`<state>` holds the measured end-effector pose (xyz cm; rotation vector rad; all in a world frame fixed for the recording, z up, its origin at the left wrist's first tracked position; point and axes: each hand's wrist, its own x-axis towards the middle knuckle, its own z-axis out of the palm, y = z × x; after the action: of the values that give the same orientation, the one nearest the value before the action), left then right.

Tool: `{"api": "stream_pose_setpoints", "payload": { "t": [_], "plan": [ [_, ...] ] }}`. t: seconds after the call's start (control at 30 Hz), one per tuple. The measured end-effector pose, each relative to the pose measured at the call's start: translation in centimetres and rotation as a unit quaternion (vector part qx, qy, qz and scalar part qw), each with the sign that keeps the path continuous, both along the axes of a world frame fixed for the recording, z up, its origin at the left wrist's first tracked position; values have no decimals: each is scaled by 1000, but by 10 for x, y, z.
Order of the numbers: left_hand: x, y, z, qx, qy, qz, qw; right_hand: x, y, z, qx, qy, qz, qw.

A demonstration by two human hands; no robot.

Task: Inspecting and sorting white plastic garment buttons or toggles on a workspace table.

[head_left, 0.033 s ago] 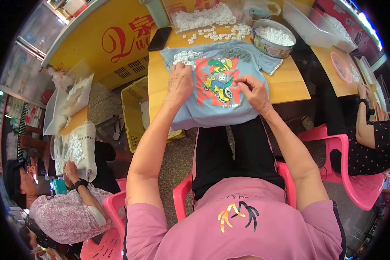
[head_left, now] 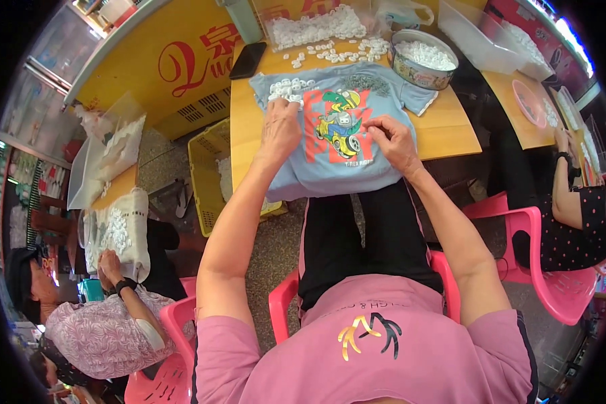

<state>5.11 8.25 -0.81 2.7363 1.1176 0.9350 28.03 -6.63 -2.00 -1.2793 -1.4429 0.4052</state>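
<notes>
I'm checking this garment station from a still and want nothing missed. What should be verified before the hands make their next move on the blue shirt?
1. Light blue printed T-shirt lies flat on the yellow wooden table: ok, though its lower edge hangs off the near side.
2. Left hand pressing the shirt: ok.
3. Right hand on the cartoon print: ok; whether it pinches anything, cannot tell.
4. Small white pieces piled on the shirt's shoulder: ok, beside the left hand.
5. Round metal tin of white pieces stands off the shirt: ok.
6. Black phone near the table's edge: not ok.
</notes>
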Motion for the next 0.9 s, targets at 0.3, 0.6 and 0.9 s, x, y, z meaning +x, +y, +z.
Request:
{"api": "stream_pose_setpoints", "payload": {
  "t": [0.3, 0.6, 0.9],
  "plan": [
    [-93, 32, 45, -198, -334, 106, 915, 1, -5, -2, -6, -11, -20, 1000],
    [-120, 30, 85, -164, -376, 81, 908, 4, -2, 0, -11, -31, -34, 999],
    [-38, 46, -1, -10, -156, -15, 988, -2, 2, -7, -13, -5, -23, 1000]
  ]
}}
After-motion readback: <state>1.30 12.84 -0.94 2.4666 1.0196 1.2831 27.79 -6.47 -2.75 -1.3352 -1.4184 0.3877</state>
